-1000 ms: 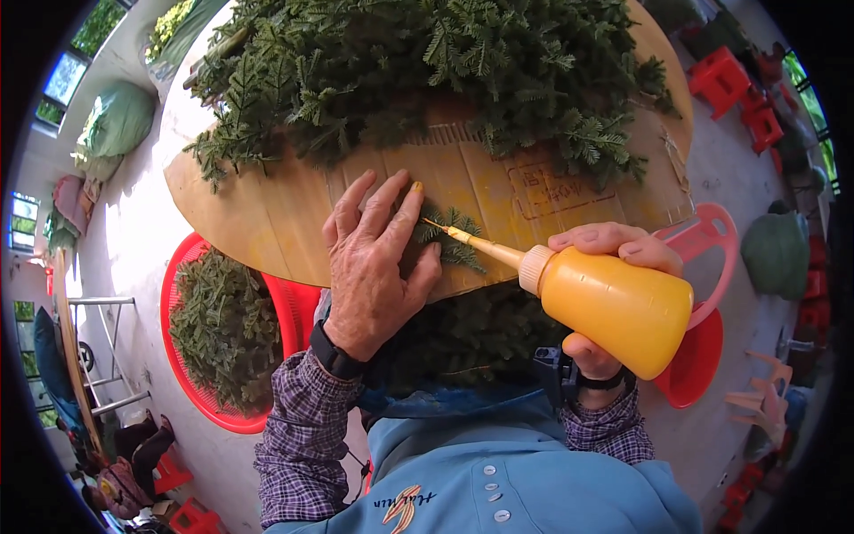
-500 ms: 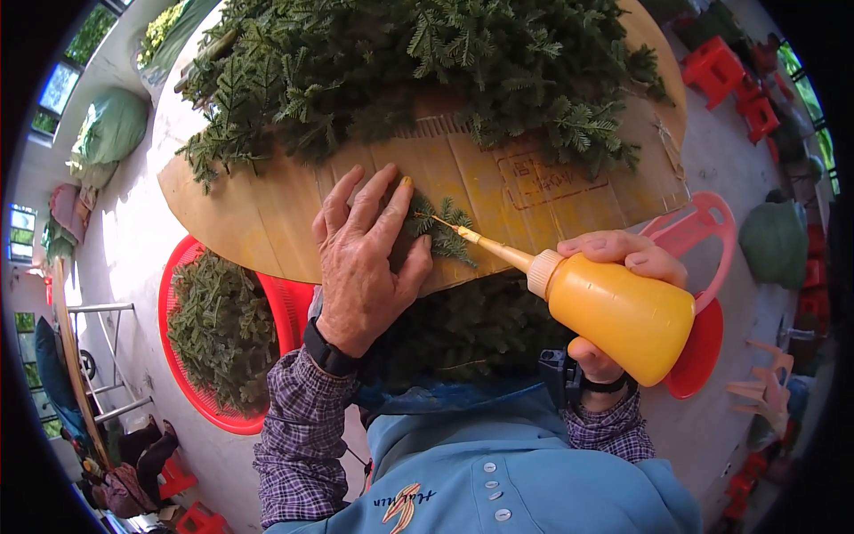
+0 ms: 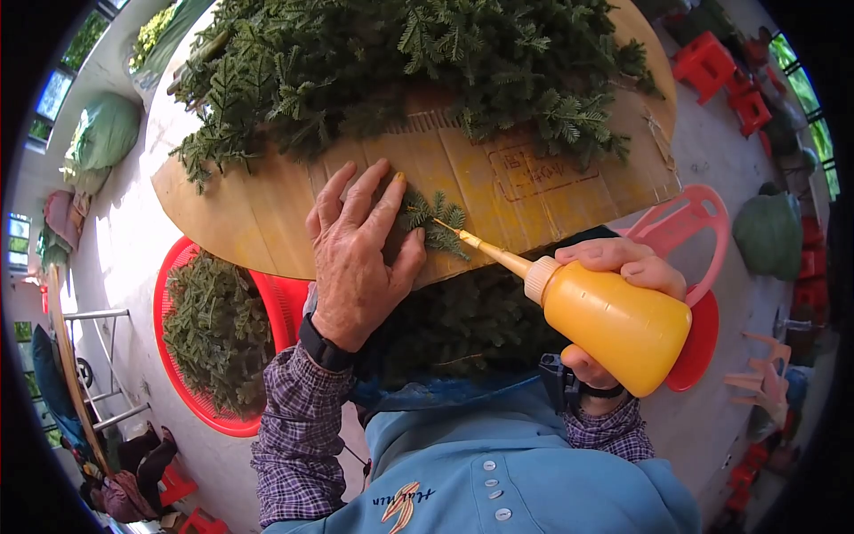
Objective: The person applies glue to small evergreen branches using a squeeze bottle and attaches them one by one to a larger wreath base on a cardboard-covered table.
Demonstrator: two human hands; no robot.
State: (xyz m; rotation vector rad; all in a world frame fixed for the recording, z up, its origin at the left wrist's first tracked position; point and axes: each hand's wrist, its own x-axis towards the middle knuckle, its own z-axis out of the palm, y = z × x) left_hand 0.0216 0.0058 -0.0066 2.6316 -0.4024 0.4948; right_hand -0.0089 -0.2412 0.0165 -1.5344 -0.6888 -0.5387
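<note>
My right hand (image 3: 623,262) is closed round a squeeze bottle (image 3: 614,325) of yellow liquid, tilted so its long thin nozzle points left. The nozzle's tip is at a small green fir sprig (image 3: 447,216) lying on the cardboard (image 3: 356,212). My left hand (image 3: 360,240) rests on the cardboard beside the sprig, fingers stretched out and apart. Its thumb reaches the sprig's near left edge, and some yellow marks its index fingertip. Whether the thumb presses on the sprig, I cannot tell.
A big heap of fir branches (image 3: 356,71) covers the far side of the cardboard. To the left stands a red basket (image 3: 158,311) filled with fir sprigs. More greenery (image 3: 480,325) lies below the cardboard's near edge. A pink chair back (image 3: 721,233) rises at the right.
The whole view has shifted slightly. Both hands keep nearly the same place by the sprig, and the bottle's tip stays at it.
</note>
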